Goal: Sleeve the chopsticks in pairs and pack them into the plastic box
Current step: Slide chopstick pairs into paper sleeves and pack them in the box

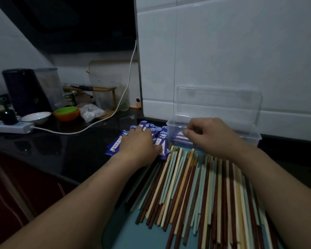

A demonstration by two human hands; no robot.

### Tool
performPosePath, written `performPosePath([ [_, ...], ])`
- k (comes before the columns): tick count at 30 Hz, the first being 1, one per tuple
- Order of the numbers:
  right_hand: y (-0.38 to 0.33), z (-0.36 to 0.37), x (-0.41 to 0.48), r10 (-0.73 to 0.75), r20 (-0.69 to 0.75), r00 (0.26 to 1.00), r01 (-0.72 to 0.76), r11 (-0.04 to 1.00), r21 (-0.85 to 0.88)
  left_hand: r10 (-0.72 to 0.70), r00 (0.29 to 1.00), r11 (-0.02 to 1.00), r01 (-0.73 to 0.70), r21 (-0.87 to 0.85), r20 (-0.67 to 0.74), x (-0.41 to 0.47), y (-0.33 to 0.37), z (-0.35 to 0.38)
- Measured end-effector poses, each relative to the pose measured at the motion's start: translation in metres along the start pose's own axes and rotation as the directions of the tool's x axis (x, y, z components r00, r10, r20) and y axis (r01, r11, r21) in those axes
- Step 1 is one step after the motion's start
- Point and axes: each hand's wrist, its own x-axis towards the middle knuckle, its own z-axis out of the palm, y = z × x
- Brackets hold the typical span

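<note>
a dim kitchen: glossy black counter [61, 150], white tiled wall [223, 51] behind. loose chopsticks [196, 186] – red, cream, pale blue – lie fanned on a teal mat [126, 230]. the clear plastic box [255, 139] sits against the wall, lid up, with a few sleeved pairs [178, 139] inside. the left hand [138, 142] rests flat, fingers relaxed, on the pile of blue sleeves [115, 146] beside the box. the right hand [206, 133] hovers curled over the box's near edge – whether it pinches anything i cannot tell. far left, a green bowl [66, 110] nests in an orange bowl [66, 117].
</note>
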Motion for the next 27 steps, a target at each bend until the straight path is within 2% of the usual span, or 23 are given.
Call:
performPosePath([
  [4, 0.0, 0.003, -0.001, 0.007, 0.03, 1.0, -0.008, 1.0, 0.009, -0.038, 0.998, 0.999, 0.036, 0.038, 0.045, 0.014, 0.004, -0.001],
  [8, 0.0, 0.004, 0.0, 0.012, 0.072, 0.997, -0.011, 1.0, -0.005, -0.037, 0.988, 0.999, 0.037, 0.0, 0.151, 0.021, 0.013, -0.005],
  [14, -0.001, 0.012, -0.002, -0.039, 0.347, 0.937, 0.055, 0.998, -0.036, -0.019, 0.996, 0.998, 0.014, 0.053, 0.09, 0.023, 0.02, -0.011],
  [16, -0.001, 0.012, -0.002, -0.061, 0.409, 0.91, 0.083, 0.996, -0.035, -0.032, 0.999, 0.999, 0.032, -0.003, 0.039, 0.022, 0.016, -0.017],
  [18, -0.002, 0.013, -0.002, -0.062, 0.437, 0.897, 0.092, 0.995, -0.047, -0.054, 0.998, 0.987, 0.05, -0.15, -0.018, 0.019, 0.01, -0.025],
  [20, -0.001, 0.015, -0.003, -0.055, 0.44, 0.896, 0.095, 0.993, -0.07, -0.053, 0.998, 0.918, 0.038, -0.395, -0.027, 0.011, 0.008, -0.029],
  [22, 0.001, 0.019, -0.004, -0.039, 0.427, 0.903, 0.092, 0.99, -0.103, -0.024, 0.999, 0.812, 0.04, -0.583, 0.036, -0.002, 0.011, -0.03],
  [23, 0.001, 0.021, -0.004, -0.025, 0.412, 0.911, 0.08, 0.99, -0.118, 0.008, 0.997, 0.797, 0.041, -0.603, 0.079, -0.009, 0.012, -0.029],
  [27, 0.002, 0.023, -0.003, 0.019, 0.369, 0.929, 0.037, 0.989, -0.142, 0.125, 0.978, 0.876, -0.029, -0.481, 0.169, -0.025, 0.019, -0.022],
])
